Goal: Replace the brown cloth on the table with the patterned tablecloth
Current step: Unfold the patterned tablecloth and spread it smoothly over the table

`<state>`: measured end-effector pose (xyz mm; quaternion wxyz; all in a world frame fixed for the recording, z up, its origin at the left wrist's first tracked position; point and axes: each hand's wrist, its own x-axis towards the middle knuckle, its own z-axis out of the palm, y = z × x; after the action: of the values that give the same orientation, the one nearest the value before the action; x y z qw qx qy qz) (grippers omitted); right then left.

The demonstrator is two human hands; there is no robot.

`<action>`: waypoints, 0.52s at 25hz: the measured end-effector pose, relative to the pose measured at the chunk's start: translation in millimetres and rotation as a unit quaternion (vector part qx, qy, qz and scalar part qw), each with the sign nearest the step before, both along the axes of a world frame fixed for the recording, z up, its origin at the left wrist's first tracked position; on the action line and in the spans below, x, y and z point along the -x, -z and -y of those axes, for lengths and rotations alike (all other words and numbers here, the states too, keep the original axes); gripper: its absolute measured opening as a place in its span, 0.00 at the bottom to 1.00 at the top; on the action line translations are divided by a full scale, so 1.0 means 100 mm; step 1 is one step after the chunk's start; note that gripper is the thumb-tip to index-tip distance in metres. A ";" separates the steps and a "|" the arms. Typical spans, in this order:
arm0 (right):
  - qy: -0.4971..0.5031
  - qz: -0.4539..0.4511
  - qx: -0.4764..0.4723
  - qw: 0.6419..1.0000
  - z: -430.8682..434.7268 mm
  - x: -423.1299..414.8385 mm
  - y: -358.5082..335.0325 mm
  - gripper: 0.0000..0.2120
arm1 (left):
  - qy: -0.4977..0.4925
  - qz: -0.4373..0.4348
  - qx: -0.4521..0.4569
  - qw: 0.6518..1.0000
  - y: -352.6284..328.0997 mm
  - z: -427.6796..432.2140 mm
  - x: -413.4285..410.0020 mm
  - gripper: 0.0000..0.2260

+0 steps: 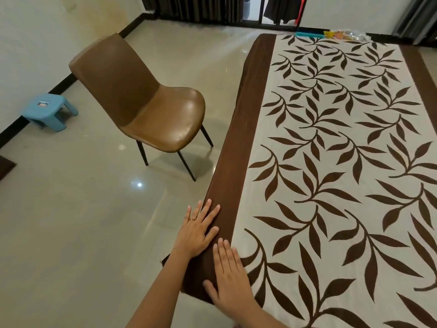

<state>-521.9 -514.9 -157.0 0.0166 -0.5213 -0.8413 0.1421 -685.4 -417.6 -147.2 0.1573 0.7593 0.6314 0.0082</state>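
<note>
Patterned tablecloth point(343, 162), cream with dark brown leafy sprays, is lying spread flat over the counter, hiding it entirely and filling the view from 12 o'clock round to 5 o'clock. Its dark brown border point(250, 129) is running along the left edge and hanging down over the side. Starting from the left, a small blue plastic stool point(48, 110) is standing by the wall at about 9 o'clock, and below it a dark mat point(6, 166) is poking in at the picture's edge. The glossy tiled floor point(82, 221) is reflecting a ceiling light. Next, at about 11 o'clock, a brown padded chair point(151, 100) on thin black legs is standing apart from the counter, its seat turned towards the cloth. Dark curtains point(196, 8) are hanging at 12 o'clock behind it. At about 6 o'clock the left hand point(197, 229) is resting flat on the border right at the counter's edge, fingers straight and spread, gripping nothing, a ring point(192, 219) showing on one finger. Just beside it, at its 5 o'clock, the right hand point(228, 278) is pressing palm down on the same border near the cloth's hanging corner, fingers straight and held together, pointing towards 12 o'clock, likewise grasping nothing. At the far end, about 1 o'clock, a teal object point(309, 35), yellow packets point(331, 34) and a clear bag point(354, 36) are lying just past the cloth's far edge; what they are I cannot tell.
</note>
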 end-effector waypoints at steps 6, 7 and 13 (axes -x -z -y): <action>-0.005 0.021 -0.081 0.996 -0.07 0.01 0.23 0.47 | -0.053 0.019 -0.001 0.998 0.04 -0.63 0.15 0.31; 0.001 0.025 -0.097 0.995 -0.06 0.05 0.25 0.43 | -0.068 0.025 -0.006 0.997 0.05 -0.75 0.19 0.34; 0.210 -0.018 -0.029 0.977 -0.76 0.60 -0.20 0.28 | 0.081 0.123 -0.064 0.987 -0.14 -1.43 0.02 0.25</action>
<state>-581.5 -439.3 -136.9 0.0766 -0.6832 -0.7162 0.1204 -687.0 -274.9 -133.7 0.1848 0.8097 0.5418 0.1294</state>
